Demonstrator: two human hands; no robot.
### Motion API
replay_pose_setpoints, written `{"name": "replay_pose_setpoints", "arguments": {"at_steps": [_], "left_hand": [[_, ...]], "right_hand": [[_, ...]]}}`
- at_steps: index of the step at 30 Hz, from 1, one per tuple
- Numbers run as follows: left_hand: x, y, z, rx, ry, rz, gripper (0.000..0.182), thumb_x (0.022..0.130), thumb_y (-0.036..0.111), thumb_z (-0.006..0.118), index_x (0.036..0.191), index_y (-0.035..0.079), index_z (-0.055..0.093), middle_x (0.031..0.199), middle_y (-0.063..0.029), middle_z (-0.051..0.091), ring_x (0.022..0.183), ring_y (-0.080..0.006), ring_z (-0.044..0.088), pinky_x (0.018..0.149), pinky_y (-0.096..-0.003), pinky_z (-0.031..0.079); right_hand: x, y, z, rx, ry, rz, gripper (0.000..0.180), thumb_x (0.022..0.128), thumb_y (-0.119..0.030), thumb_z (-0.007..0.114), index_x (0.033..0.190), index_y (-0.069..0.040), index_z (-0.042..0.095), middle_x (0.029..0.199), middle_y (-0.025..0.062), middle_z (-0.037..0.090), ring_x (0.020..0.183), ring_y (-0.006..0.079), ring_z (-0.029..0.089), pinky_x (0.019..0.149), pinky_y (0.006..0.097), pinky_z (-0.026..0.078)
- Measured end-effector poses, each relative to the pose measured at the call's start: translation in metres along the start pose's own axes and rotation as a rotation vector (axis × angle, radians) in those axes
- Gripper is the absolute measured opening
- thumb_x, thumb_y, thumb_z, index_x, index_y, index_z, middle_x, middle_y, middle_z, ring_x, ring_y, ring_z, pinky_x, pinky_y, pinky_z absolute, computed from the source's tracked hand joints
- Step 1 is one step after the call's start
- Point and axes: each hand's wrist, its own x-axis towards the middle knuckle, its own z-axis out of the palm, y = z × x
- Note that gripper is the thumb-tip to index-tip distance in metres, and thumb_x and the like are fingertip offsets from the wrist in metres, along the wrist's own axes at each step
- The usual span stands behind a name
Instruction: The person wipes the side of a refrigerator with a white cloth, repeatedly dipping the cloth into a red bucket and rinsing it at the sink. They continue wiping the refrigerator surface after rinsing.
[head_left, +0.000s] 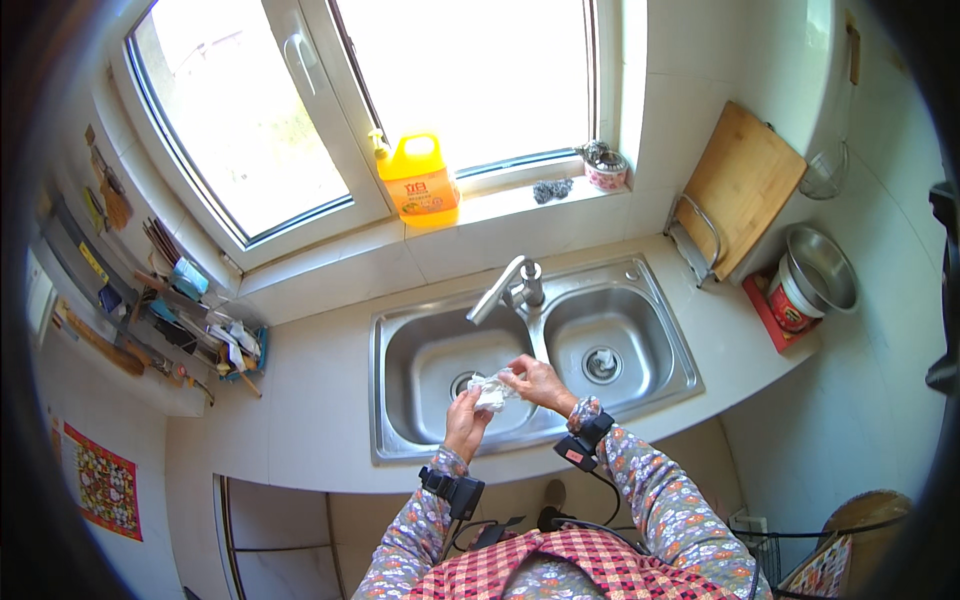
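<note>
Over the left basin of a stainless steel double sink (420, 360), both hands hold a crumpled white wad (491, 393), which could be tissue, cloth or thin plastic. My left hand (466, 424) grips its near left side between thumb and fingers. From the right, my right hand (538, 381) pinches its upper edge. The wad partly covers the left drain (460, 384). A silver faucet (506, 285) stands behind my hands, its spout pointing over the left basin. In the right basin, a small white scrap (602, 360) lies on the drain strainer (613, 370).
On the windowsill stand a yellow detergent jug (420, 184), a steel wool scourer (553, 190) and a pink patterned pot (606, 176). A wooden cutting board (739, 187) leans in a rack at right, near a metal bowl (825, 262). Utensils crowd a rack (244, 352) at left.
</note>
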Motion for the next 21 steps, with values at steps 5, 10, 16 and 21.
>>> {"name": "replay_pose_setpoints", "arguments": {"at_steps": [5,10,16,21], "left_hand": [[0.036,0.002,-0.003,-0.099,0.136,-0.123,0.023,0.095,0.026,0.055,0.109,0.008,0.054,0.106,-0.0069,0.061,0.094,-0.0227,0.059,0.084,-0.0435,0.048],[0.063,0.000,-0.005,-0.187,-0.010,-0.170,0.029,0.095,0.024,0.053,0.119,0.007,0.051,0.117,-0.0121,0.058,0.107,-0.0293,0.056,0.094,-0.0515,0.044],[0.090,0.003,0.003,-0.183,-0.028,-0.225,0.031,0.095,0.021,0.053,0.118,0.000,0.050,0.116,-0.0160,0.057,0.106,-0.0310,0.057,0.094,-0.0517,0.046],[0.106,0.009,0.005,-0.136,-0.053,-0.276,0.031,0.095,0.022,0.053,0.117,-0.001,0.050,0.113,-0.0158,0.058,0.104,-0.0298,0.058,0.093,-0.0486,0.047]], "right_hand": [[0.074,0.028,-0.013,-0.111,0.385,-0.094,0.054,0.082,-0.024,0.067,0.121,0.008,0.048,0.116,0.0241,0.056,0.109,0.0349,0.055,0.094,0.0386,0.044],[0.114,0.040,-0.005,-0.185,0.473,-0.239,0.058,0.084,-0.019,0.063,0.128,0.011,0.040,0.120,0.0264,0.052,0.114,0.0395,0.050,0.100,0.0403,0.039],[0.138,0.032,0.003,-0.201,0.401,-0.167,0.030,0.088,-0.017,0.056,0.107,0.006,0.054,0.100,0.0276,0.060,0.094,0.0443,0.058,0.083,0.0462,0.048],[0.145,0.033,0.008,-0.170,0.478,-0.150,0.015,0.089,-0.013,0.052,0.095,0.001,0.056,0.089,0.0243,0.061,0.084,0.0442,0.059,0.071,0.0492,0.049]]}}
